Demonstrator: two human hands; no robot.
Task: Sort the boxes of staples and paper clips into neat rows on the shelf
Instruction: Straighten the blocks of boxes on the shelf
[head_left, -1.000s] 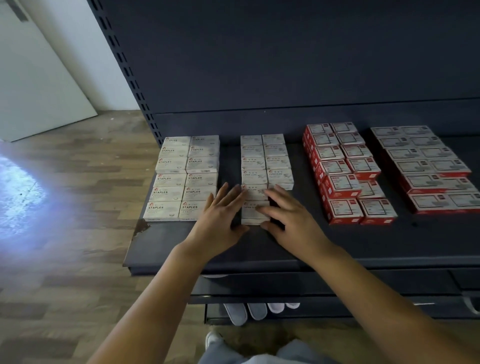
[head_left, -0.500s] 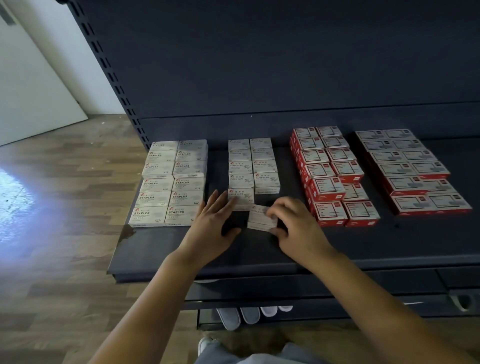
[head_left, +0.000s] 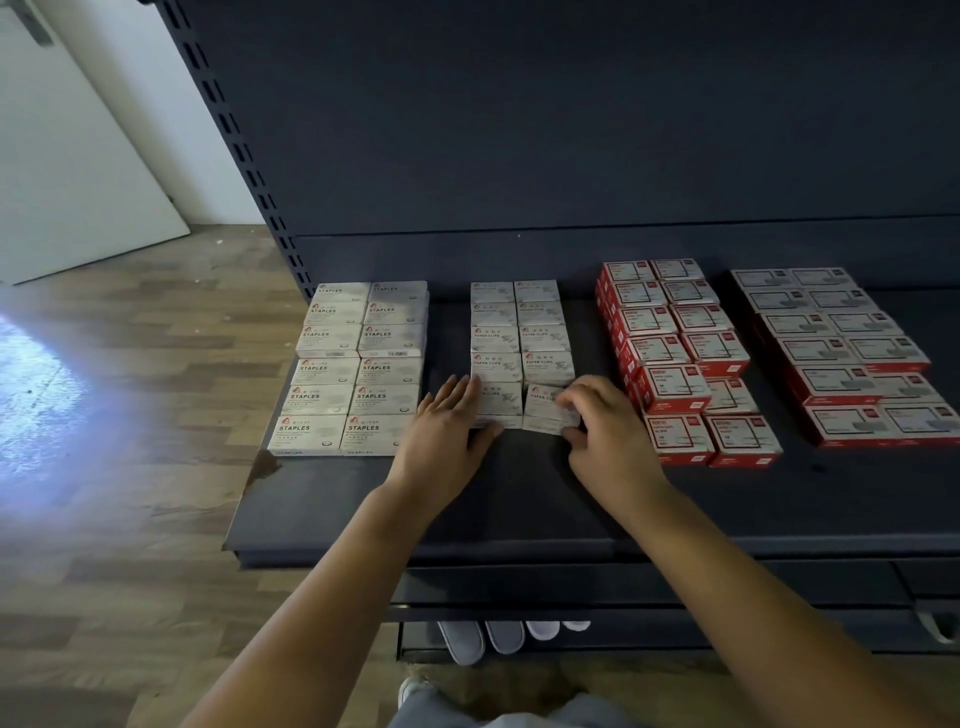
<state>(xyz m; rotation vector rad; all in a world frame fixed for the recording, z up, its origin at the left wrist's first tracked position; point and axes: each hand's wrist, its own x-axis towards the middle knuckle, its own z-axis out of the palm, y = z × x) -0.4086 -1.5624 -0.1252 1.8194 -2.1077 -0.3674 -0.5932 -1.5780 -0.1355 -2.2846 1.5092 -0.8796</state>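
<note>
White paper clip boxes (head_left: 519, 332) lie in two rows on the dark shelf (head_left: 519, 509). My left hand (head_left: 447, 431) rests with straight fingers against the left side of the front box of the left row (head_left: 501, 402). My right hand (head_left: 602, 431) pinches a loose paper clip box (head_left: 540, 408), slightly askew, at the front of the right row. White staples boxes (head_left: 358, 364) form two rows on the left of the shelf.
Red-and-white boxes (head_left: 680, 353) stand in rows to the right, with more red-and-white boxes (head_left: 841, 353) further right. A lower shelf edge (head_left: 571, 587) juts out below. Wooden floor (head_left: 130, 467) and a white door (head_left: 67, 156) lie to the left.
My right hand has carried the loose paper clip box up and to the right, to the front of the right row. My left hand stays beside the left row.
</note>
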